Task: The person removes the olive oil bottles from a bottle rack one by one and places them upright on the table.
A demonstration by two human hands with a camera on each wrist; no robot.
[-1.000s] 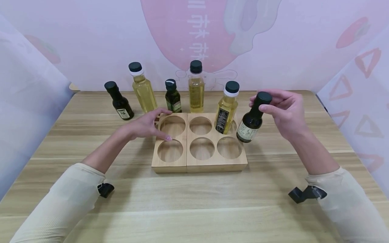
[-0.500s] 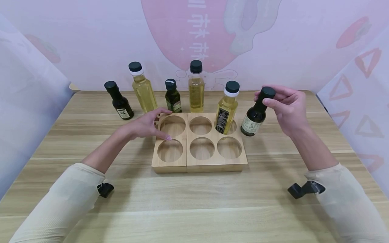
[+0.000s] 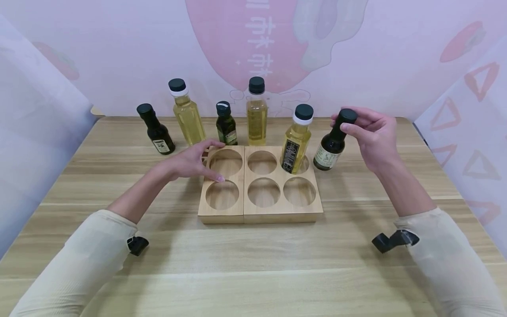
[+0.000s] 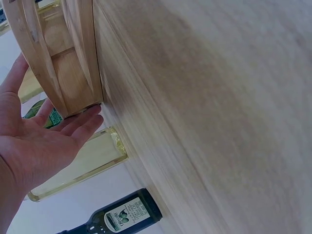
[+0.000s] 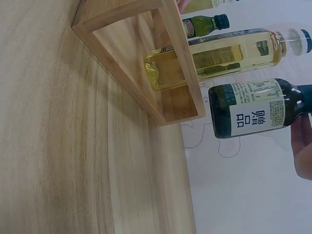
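A wooden holder [image 3: 281, 215] with round holes in two rows rests on the table. My left hand [image 3: 194, 160] rests at its left end, thumb on top and fingers along the side, as the left wrist view confirms. My right hand [image 3: 374, 136] pinches the neck of a dark sauce bottle [image 3: 328, 152]. That bottle is held up, slightly tilted, just right of the holder; the right wrist view shows its white label [image 5: 256, 117] and a gap above the table. A tall bottle of yellow oil [image 3: 296, 143] stands in the holder's back right hole, partly covering it.
Behind the holder stand a small green bottle [image 3: 226, 125] and a clear bottle of yellow oil [image 3: 257, 116]. Another oil bottle [image 3: 189, 114] and a dark bottle [image 3: 158, 132] stand at the back left. A printed backdrop [image 3: 130, 57] rises behind the table [image 3: 253, 268].
My right hand has carried the dark bottle a little back and to the right, away from the holder's right edge. My left hand has stayed in place on the holder.
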